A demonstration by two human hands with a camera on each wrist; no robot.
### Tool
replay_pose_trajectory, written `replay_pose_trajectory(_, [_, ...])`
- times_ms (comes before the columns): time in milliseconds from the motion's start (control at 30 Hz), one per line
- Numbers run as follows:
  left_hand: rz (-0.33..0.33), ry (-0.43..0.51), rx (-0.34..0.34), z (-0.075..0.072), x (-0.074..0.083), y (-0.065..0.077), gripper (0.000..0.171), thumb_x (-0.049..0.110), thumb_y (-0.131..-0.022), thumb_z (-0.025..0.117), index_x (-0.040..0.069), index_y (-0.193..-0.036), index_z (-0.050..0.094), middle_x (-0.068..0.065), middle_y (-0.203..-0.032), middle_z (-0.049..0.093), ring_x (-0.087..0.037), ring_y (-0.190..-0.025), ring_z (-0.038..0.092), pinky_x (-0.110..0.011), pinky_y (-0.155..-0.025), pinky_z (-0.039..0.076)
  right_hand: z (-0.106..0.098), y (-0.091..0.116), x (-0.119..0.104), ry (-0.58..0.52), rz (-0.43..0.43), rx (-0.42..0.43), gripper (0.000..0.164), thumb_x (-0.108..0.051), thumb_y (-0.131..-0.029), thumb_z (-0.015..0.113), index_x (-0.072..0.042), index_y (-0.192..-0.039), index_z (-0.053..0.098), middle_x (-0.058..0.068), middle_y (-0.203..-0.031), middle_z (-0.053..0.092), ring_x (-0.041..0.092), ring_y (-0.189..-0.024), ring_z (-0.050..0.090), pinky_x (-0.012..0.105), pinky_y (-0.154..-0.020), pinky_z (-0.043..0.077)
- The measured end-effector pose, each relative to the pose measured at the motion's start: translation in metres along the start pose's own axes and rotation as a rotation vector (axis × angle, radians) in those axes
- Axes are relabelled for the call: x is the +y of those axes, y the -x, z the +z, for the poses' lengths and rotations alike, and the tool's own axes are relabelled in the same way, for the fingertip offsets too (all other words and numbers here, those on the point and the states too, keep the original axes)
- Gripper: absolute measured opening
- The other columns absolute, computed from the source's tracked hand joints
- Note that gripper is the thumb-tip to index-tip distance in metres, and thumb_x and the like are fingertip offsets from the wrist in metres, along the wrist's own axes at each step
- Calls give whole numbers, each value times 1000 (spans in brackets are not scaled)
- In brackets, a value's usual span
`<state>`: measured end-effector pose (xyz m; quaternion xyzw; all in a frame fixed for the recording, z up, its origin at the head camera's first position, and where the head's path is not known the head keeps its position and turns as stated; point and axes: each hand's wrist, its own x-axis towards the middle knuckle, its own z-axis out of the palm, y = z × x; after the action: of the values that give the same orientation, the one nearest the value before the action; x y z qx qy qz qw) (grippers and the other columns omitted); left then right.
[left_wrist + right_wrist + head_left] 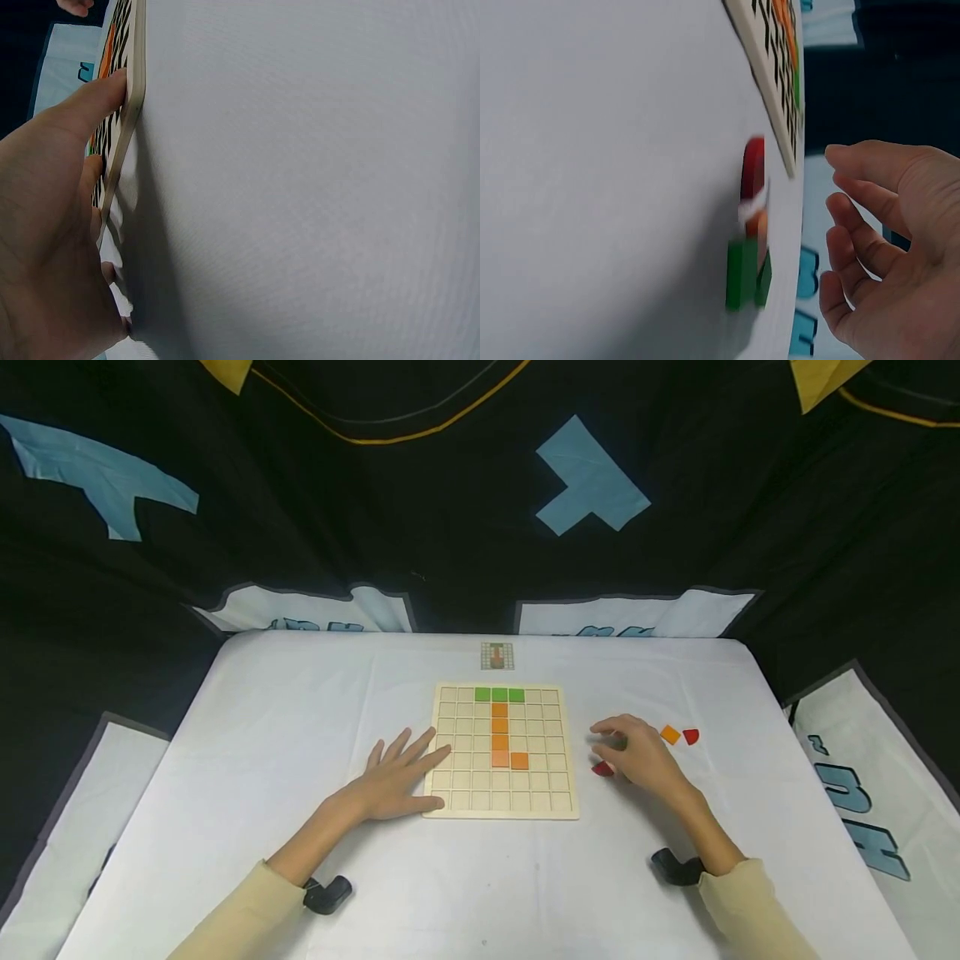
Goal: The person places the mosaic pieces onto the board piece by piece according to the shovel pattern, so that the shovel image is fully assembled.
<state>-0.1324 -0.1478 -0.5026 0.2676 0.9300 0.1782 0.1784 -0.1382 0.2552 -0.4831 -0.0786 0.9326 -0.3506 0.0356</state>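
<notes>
A pale wooden grid board lies on the table, with three green squares in its top row. Several orange squares run down from them in a column, and another orange square sits at the column's lower right. My left hand, fingers spread, rests on the board's left edge. To the board's right, my right hand hovers with loosely bent fingers and nothing in its grasp. Below it are a red rounded piece and green blocks, the latter largely hidden in the head view.
An orange square piece and a red quarter-round piece lie right of my right hand. Behind the board is a small picture card with a grid pattern. White cloth covers the table; a dark curtain hangs behind.
</notes>
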Motion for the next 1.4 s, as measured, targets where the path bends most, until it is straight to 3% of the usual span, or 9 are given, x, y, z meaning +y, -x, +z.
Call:
replay_pose_trajectory(333, [4, -14, 7, 0, -3, -3, 84, 63, -90, 60, 22, -158, 32, -13, -166, 11, -45, -149, -2, -73, -108, 1, -20, 16, 29, 21, 40, 71, 28, -10, -90, 74, -2, -116, 71, 15, -114, 66, 33, -102, 59, 50, -84, 51])
replay_pose_trajectory(833, [3, -11, 7, 1, -4, -3, 84, 63, -91, 59, 22, -158, 32, -13, -166, 10, -45, -149, -2, -73, -109, 0, -14, 23, 47, -20, 46, 29, 24, -7, -92, 70, -2, -115, 71, 18, -120, 66, 35, -108, 58, 54, -92, 47])
replay_pose_trajectory(1167, [3, -8, 7, 1, -3, -2, 83, 61, -91, 60, 21, -158, 33, -13, -166, 11, -45, -149, -2, -73, -108, 0, -6, 22, 43, -29, 66, 14, 27, -9, -89, 72, -2, -115, 72, 20, -123, 64, 40, -120, 54, 59, -100, 40])
replay_pose_trajectory(1400, [4, -3, 9, 2, -2, -1, 82, 61, -91, 60, 21, -158, 33, -13, -166, 11, -45, -149, -1, -73, -108, 0, 1, 19, 36, -10, 79, 1, 27, -11, -89, 74, -2, -115, 72, 19, -121, 64, 39, -119, 55, 59, -101, 42])
